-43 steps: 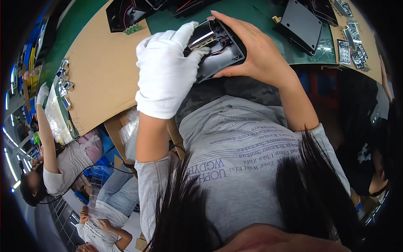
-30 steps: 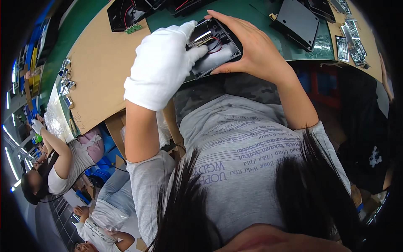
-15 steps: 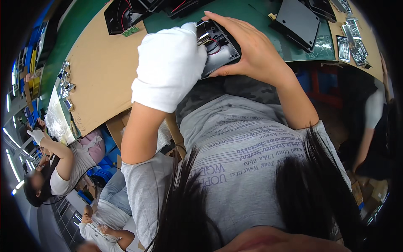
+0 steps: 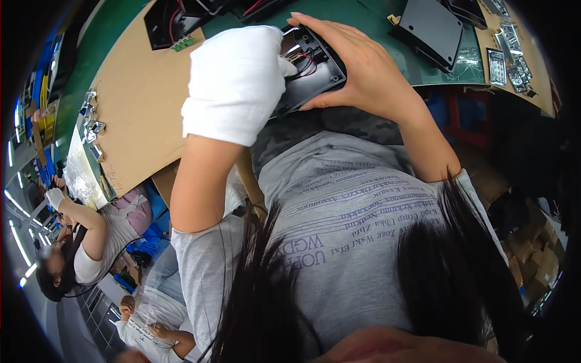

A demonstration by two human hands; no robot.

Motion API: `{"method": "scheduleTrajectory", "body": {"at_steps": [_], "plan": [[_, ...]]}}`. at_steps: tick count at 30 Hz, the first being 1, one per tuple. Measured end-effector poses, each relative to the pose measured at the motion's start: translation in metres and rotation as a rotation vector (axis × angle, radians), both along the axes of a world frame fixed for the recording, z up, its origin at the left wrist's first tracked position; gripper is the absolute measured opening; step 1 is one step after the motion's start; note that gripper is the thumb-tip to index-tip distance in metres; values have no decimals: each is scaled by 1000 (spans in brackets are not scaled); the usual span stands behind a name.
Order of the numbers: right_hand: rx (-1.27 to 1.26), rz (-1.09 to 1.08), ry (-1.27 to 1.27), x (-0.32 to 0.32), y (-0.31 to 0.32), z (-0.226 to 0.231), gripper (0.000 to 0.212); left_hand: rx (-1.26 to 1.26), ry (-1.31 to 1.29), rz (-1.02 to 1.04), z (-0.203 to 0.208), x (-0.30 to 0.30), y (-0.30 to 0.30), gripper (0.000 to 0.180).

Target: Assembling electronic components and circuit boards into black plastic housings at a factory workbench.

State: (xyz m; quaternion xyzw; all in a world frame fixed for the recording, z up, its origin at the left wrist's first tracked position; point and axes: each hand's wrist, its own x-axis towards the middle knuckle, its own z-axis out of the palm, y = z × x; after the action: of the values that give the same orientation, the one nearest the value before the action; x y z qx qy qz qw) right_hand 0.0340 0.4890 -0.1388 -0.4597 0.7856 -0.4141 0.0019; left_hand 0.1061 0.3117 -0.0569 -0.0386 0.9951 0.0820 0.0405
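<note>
A black plastic housing (image 4: 316, 80) is held up between my hands near the table's front edge. Its inner side faces me, showing red and black wires (image 4: 307, 58) and a small brassy metal part. My right hand (image 4: 363, 63) is bare and grips the housing's right side, thumb along the near edge and fingers over the far edge. In a white glove, my left hand (image 4: 236, 75) closes over the left side. One gloved fingertip reaches inside beside the wires; the other fingers are hidden behind the back of the hand.
Brown cardboard (image 4: 142, 106) covers the left of the green tabletop (image 4: 363, 36). Black housings with wires and a green circuit board (image 4: 183, 43) lie at the far edge. A black panel (image 4: 428, 33) and shiny metal pieces (image 4: 508, 54) sit right. Two co-workers sit left.
My left hand has shifted slightly left, uncovering more of the housing's interior. The right hand keeps its hold. A person's arm at the far right has gone from view.
</note>
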Motion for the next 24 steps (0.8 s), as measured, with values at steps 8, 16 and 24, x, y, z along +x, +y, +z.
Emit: {"method": "scheduleTrajectory", "body": {"at_steps": [8,16,24], "plan": [[-29,5,-61,2,3,10,103,286,366,72,-11,13,-13,28],[0,68,-212,2,10,17,105,478,167,174,-13,10,-16,29],[-23,117,-153,4,5,20,108,437,-52,114,-1,-3,-26,22]]}}
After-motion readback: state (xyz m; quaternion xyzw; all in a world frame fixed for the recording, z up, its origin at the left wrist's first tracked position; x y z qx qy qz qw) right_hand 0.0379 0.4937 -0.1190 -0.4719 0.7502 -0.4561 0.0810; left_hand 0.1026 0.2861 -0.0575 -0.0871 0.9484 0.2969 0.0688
